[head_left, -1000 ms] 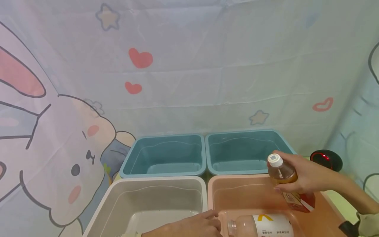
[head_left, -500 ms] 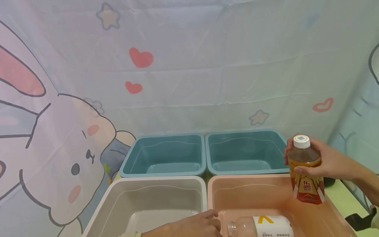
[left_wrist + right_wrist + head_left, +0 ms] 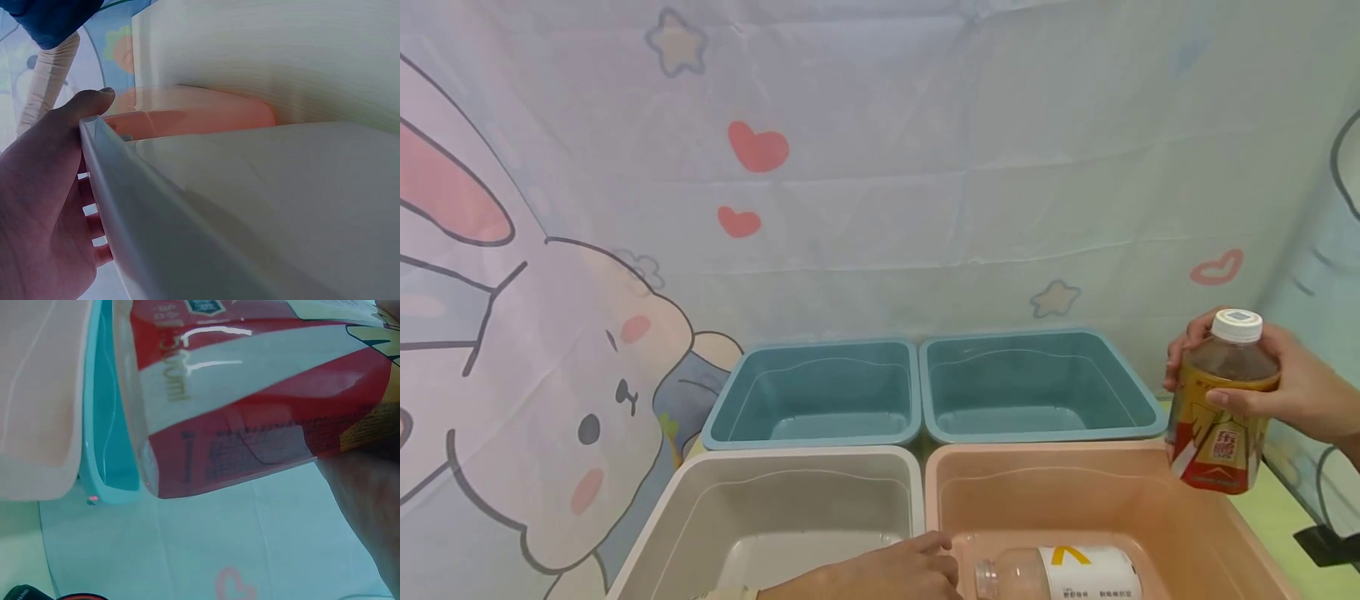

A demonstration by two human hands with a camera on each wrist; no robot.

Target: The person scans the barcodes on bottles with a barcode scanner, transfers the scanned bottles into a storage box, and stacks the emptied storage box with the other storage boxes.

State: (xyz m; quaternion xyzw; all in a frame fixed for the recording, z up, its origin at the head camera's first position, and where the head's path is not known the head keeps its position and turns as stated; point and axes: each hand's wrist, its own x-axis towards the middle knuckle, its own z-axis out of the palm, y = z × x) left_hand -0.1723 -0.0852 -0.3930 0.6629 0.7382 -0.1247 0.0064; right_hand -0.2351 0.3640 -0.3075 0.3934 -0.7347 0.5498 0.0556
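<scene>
Holding a capped drink bottle (image 3: pixel 1221 437) with the right hand (image 3: pixel 1300 383), nearly upright, over the right side of the peach tub (image 3: pixel 1037 483) and near the tabletop (image 3: pixel 1277 518). Gripped round the upper body, between thumb on the near side and fingers on the far side, with no visible slack. Judged to be at a carrying step, with setting down not yet done. Calling next, presumably, for a firm grip, a path clear of the tub's rim and a gentle, base-first lowering. Compare the white-labelled bottle (image 3: pixel 1086 575), lying on its side inside the peach tub.

In the head view, note the grey tub (image 3: pixel 797 454), the two blue tubs (image 3: pixel 1045 436) behind, and the left hand (image 3: pixel 898 571) from above, at the adjoining rims. In the left wrist view, note instead thumb and fingers from the palm side, about a pale rim (image 3: pixel 137 194); gripping or merely resting, impossible to tell. In the right wrist view, note the label's other face and, at the bottom edge, a dark object (image 3: pixel 84 596) with a red band, not visible from the head.
</scene>
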